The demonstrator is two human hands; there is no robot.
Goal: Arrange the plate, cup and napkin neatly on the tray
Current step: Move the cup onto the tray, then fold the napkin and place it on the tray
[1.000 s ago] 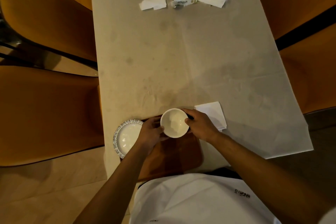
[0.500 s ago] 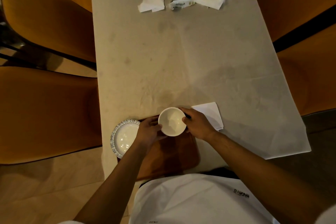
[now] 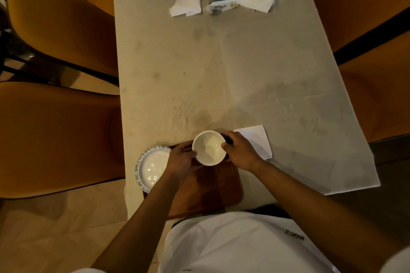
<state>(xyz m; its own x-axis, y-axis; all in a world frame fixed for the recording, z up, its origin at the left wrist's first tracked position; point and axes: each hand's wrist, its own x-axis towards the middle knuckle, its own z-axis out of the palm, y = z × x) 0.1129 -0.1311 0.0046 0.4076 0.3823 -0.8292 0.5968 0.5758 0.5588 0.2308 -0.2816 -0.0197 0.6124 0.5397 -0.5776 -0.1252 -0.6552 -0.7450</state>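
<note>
While I am holding the cup (image 3: 209,147) with both hands, I am looking down at my tray (image 3: 210,188). My left hand (image 3: 180,159) is touching the left side of the cup. My right hand (image 3: 240,152) is touching the right side. My fingers (image 3: 228,143) are curling round the cup and pressing on it from both sides, so I am squeezing it between my hands. I cannot tell if the cup is sitting on the tray or if I am lifting it a little.

I am keeping the cup over the far edge of the brown tray, near the middle. I think the cup part is almost done. It just needs a good spot.

I am seeing the plate (image 3: 153,167) on my left. It is lying at the left edge of the tray, and part of it is poking out past the table (image 3: 221,68) edge. I cannot tell if it is resting on the tray or only beside it. I think it is waiting to be moved in.

I am seeing the napkin (image 3: 257,141) on my right. It is lying flat on the table, just beside the tray, and my right hand is covering one corner of it. It is not on the tray yet.

So I am guessing two jobs are waiting for me. I need to slide the plate onto the tray. I need to put the napkin on the tray too.

Far away, some other white papers (image 3: 186,4) are lying on the table. I am not touching them.
</note>
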